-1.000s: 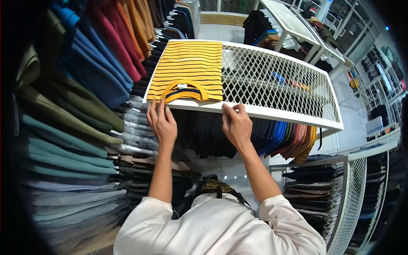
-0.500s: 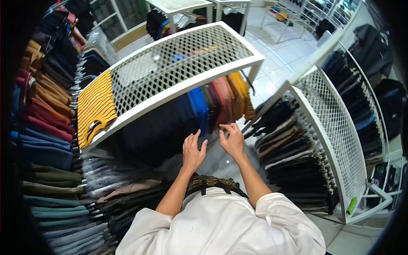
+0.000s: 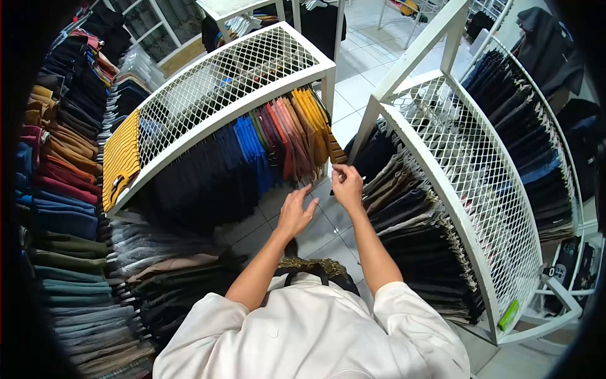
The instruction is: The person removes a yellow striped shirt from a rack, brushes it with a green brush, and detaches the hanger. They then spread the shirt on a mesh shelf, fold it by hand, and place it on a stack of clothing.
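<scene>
My left hand (image 3: 297,211) is raised with its fingers apart and nothing in it, over the tiled floor just in front of the hanging garments. To its right, my right hand (image 3: 346,184) has its fingers curled together near the lower edge of a yellow and black striped garment (image 3: 336,149); what it holds, if anything, is too small to tell. Coloured garments, among them blue ones (image 3: 250,146) and yellow ones (image 3: 309,112), hang under the white mesh-topped rack (image 3: 237,107). Across the rack's left end lies a yellow striped garment (image 3: 122,158).
A second white mesh rack (image 3: 464,249) with dark garments (image 3: 404,215) stands close on the right, a green object (image 3: 508,314) at its near corner. Folded clothes (image 3: 66,221) and hanging clothes line the left side. White floor tiles (image 3: 315,237) show between the racks.
The view has shifted, so the racks appear further left. My right hand's fingers have drawn together and sit higher, closer to the striped garment. My left hand stays open.
</scene>
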`<state>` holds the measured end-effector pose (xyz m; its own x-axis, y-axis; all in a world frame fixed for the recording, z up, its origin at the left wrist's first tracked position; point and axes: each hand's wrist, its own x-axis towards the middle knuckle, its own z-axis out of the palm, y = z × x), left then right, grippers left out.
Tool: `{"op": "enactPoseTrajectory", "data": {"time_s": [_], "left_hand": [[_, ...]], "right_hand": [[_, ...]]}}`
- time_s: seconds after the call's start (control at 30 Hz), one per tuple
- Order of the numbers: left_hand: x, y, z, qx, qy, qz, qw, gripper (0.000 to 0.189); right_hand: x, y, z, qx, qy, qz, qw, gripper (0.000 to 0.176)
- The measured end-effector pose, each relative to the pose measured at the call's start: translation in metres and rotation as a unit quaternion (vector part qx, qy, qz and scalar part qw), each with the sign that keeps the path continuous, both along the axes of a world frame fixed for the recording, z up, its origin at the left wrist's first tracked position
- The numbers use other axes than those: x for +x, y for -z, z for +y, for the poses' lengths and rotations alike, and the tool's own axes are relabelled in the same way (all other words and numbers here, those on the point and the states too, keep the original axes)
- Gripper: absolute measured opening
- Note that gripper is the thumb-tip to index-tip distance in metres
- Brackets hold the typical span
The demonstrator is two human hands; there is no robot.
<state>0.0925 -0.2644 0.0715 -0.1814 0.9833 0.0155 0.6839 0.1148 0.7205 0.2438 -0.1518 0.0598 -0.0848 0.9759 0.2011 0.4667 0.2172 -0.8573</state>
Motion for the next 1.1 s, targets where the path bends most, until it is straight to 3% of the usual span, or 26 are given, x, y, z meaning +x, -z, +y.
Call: {"op": "enactPoseTrajectory", "data": {"time_s": [0.13,0.23,0.33,0.47,0.53,0.6,0.63,0.73,0.77,0.93,1.0,1.1], "left_hand": [[-0.018,-0.007,0.042,0.017,-0.006,0.024,1.0,0.05],[-0.036,-0.005,0.092,0.093,0.014,0.04,0.995,0.044],[-0.055,0.009,0.152,0.175,0.035,0.08,0.981,0.039],[-0.071,0.028,0.219,0.162,0.059,0.123,0.977,0.036],[-0.08,0.047,0.237,0.224,0.092,0.257,0.936,0.036],[-0.087,0.056,0.246,0.197,0.104,0.261,0.939,0.039],[-0.091,0.055,0.245,0.153,0.125,0.286,0.938,0.041],[-0.102,0.056,0.238,0.108,0.149,0.312,0.932,0.045],[-0.105,0.056,0.234,0.108,0.142,0.298,0.938,0.045],[-0.116,0.059,0.226,0.118,0.124,0.263,0.949,0.046],[-0.113,0.054,0.233,0.094,0.126,0.259,0.953,0.044],[-0.109,0.043,0.25,0.055,0.137,0.28,0.949,0.048]], "right_hand": [[-0.019,0.013,0.056,0.063,-0.022,0.012,0.998,0.017],[-0.034,0.021,0.091,0.11,-0.006,-0.015,0.994,0.017],[-0.049,0.032,0.113,0.081,0.022,-0.018,0.996,0.017],[-0.065,0.062,0.143,0.017,0.057,-0.047,0.997,0.031],[-0.067,0.073,0.154,-0.007,0.047,-0.046,0.998,0.038],[-0.073,0.078,0.16,-0.084,0.043,-0.036,0.995,0.039],[-0.075,0.076,0.163,-0.137,0.042,-0.034,0.989,0.049],[-0.082,0.09,0.165,-0.173,0.012,0.034,0.984,0.061],[-0.083,0.097,0.166,-0.148,-0.017,0.011,0.989,0.069],[-0.1,0.152,0.151,-0.158,-0.048,0.049,0.985,0.07],[-0.112,0.185,0.154,-0.134,-0.041,0.125,0.982,0.073],[-0.121,0.129,0.135,-0.181,-0.055,0.134,0.973,0.072]]}}
